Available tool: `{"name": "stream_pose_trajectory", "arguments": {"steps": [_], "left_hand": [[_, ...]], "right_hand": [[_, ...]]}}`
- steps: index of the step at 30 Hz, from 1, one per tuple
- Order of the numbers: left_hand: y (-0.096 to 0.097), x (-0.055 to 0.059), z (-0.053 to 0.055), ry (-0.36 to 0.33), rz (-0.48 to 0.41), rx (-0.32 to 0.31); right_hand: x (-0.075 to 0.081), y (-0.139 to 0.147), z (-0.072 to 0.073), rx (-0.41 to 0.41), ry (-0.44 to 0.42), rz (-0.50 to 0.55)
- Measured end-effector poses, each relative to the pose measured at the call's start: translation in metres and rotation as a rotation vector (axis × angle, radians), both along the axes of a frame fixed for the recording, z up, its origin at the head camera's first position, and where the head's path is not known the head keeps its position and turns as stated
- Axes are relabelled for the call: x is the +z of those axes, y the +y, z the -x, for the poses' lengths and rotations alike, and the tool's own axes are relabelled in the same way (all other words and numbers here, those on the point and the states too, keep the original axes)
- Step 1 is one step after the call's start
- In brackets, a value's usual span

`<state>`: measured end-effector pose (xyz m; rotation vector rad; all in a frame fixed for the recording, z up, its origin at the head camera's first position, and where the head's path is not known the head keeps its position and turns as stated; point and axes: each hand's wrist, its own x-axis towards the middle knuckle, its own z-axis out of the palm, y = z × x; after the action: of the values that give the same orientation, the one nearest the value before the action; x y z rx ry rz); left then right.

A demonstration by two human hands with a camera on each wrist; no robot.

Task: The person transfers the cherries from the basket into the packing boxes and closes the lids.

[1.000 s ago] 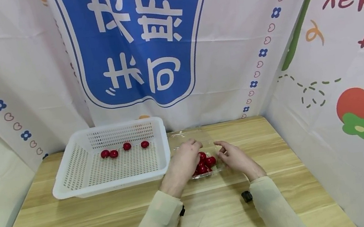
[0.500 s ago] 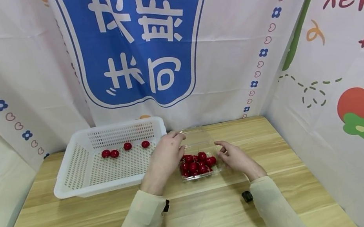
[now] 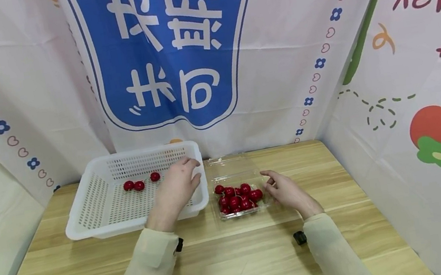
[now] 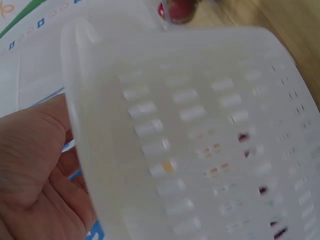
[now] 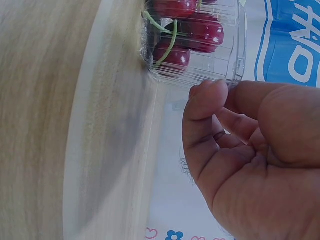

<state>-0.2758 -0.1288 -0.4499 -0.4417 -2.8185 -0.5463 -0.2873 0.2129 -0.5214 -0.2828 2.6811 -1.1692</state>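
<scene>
My left hand is over the right part of a white slotted plastic basket, fingers loosely bent, with nothing seen in them. Three red cherries show on the basket floor; the spot under the hand is hidden. In the left wrist view the basket wall blocks much of the scene. To the right stands a clear plastic clamshell box with its lid up, holding several cherries with green stems. My right hand pinches the box's right edge between thumb and fingertips.
Both containers sit side by side toward the back of a wood-grain table. A printed cloth hangs right behind them, and white printed panels close in the sides. A raised transparent lid leans behind the box.
My left hand has moved left, away from over the clear box, across the basket's rim to above its right part, covering one cherry there. My right hand has stayed at the box.
</scene>
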Motion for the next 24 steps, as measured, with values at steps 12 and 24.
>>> {"name": "stream_pose_trajectory", "arguments": {"steps": [12, 24], "left_hand": [[-0.048, -0.010, 0.010, -0.095, 0.028, 0.063], [-0.089, -0.019, 0.014, -0.201, 0.066, 0.123]], "right_hand": [[0.000, 0.000, 0.000, 0.001, 0.002, 0.005], [0.000, -0.001, 0.001, 0.003, 0.005, -0.004]]}}
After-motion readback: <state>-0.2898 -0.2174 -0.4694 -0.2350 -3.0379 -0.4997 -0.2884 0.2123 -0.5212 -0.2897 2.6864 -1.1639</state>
